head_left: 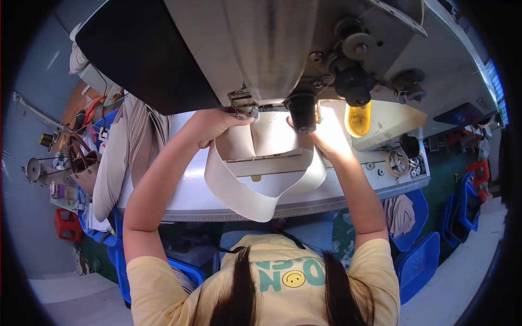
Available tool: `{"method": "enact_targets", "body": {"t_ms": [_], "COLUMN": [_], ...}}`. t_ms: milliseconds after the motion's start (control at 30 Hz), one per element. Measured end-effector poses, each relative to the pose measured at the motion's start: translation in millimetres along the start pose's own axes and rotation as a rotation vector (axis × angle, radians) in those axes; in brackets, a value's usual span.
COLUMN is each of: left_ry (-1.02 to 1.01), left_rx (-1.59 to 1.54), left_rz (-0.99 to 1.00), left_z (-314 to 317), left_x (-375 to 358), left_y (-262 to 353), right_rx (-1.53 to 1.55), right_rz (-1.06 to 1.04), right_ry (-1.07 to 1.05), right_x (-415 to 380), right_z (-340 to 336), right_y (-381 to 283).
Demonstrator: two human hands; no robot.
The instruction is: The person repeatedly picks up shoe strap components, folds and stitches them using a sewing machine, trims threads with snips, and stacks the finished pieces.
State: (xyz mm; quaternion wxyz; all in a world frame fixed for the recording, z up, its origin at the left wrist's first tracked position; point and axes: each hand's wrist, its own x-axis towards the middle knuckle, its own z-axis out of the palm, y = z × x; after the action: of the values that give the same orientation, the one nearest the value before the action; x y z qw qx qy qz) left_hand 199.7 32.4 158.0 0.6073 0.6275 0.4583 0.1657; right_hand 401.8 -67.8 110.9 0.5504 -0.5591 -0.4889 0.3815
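far left, a red stool (68,224) sits low, with a brown handbag (81,161) above it in view. moving right, and here's a thick bunch of pale strips (142,133) draped at the left end of the white desk (190,185). now the left hand (212,126), right up by the presser foot (249,113): thumb over the cream strip (239,187), fingers partly hidden but grasping its edge. and there's the strip itself, dead centre, curved into a big loop, the far part up under the sewing machine (255,49), the near curve bowing out over the ruler (304,209) along the desk's front edge. on its other side, the right hand (326,142), partly covered by a black knob (302,111), thumb against the inner face, fingers grasping that edge too. further right, a yellow oil window (358,119) glows on the machine, a tape roll (397,163) lies on the desk, and below, folded cloth (400,213) fills one blue bin (417,202) just above another blue bin (421,266).
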Motion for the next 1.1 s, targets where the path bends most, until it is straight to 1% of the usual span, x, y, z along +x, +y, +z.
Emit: {"method": "enact_targets", "body": {"t_ms": [67,133,267,367,433,567,667,700,800,833,933,1000,1033,1100], "left_ry": [0.016,0.026,0.001,-0.017,-0.021,-0.021,-0.020,-0.009,-0.003,-0.005,-0.010,-0.043,-0.062,-0.096], "left_rx": [0.032,0.057,0.037,0.003,-0.022,-0.034,-0.057,-0.066,-0.097,-0.107,-0.122,-0.161,-0.179,-0.154], "left_rz": [0.022,0.037,0.014,-0.027,-0.051,-0.022,0.006,0.004,0.039,0.058,0.028,0.036,0.040,0.095], "left_z": [-0.5,-0.3,0.2,-1.0,-1.5,1.9,0.9,0.5,0.4,0.1,1.4,-0.7,-1.1,-0.7], "left_x": [1.6,0.2,1.2,1.7,2.8,-5.1,-3.7,-2.3,0.1,0.5,2.9,5.5,5.6,-1.3], "left_y": [-2.8,0.0,0.0,-0.7,-2.9,4.2,-0.2,-2.7,-11.3,-12.7,-12.7,-14.4,-15.3,-10.5], "right_rx": [-0.004,0.009,0.019,-0.048,-0.043,-0.038,-0.023,-0.153,-0.309,-0.373,-0.559,-0.702,-0.796,-0.864], "right_rz": [0.035,-0.009,-0.032,-0.003,-0.041,-0.067,-0.003,-0.044,-0.188,-0.377,-0.944,-0.833,-0.840,-0.857], "right_ry": [-0.006,-0.014,-0.023,-0.021,-0.005,0.033,0.039,0.075,0.315,0.298,0.228,0.057,0.029,0.036], "right_x": [-0.2,1.4,4.6,5.7,7.7,13.0,12.4,13.5,1.5,-3.8,-25.5,-41.7,-40.7,-38.9], "right_z": [0.3,0.4,-0.9,-2.6,-2.9,-3.1,-2.1,-5.0,-1.4,1.2,16.4,39.6,46.5,44.2], "right_y": [-0.9,0.5,5.8,1.7,5.7,8.1,0.1,4.8,6.0,5.2,-2.1,-8.5,-1.6,-3.3]}}
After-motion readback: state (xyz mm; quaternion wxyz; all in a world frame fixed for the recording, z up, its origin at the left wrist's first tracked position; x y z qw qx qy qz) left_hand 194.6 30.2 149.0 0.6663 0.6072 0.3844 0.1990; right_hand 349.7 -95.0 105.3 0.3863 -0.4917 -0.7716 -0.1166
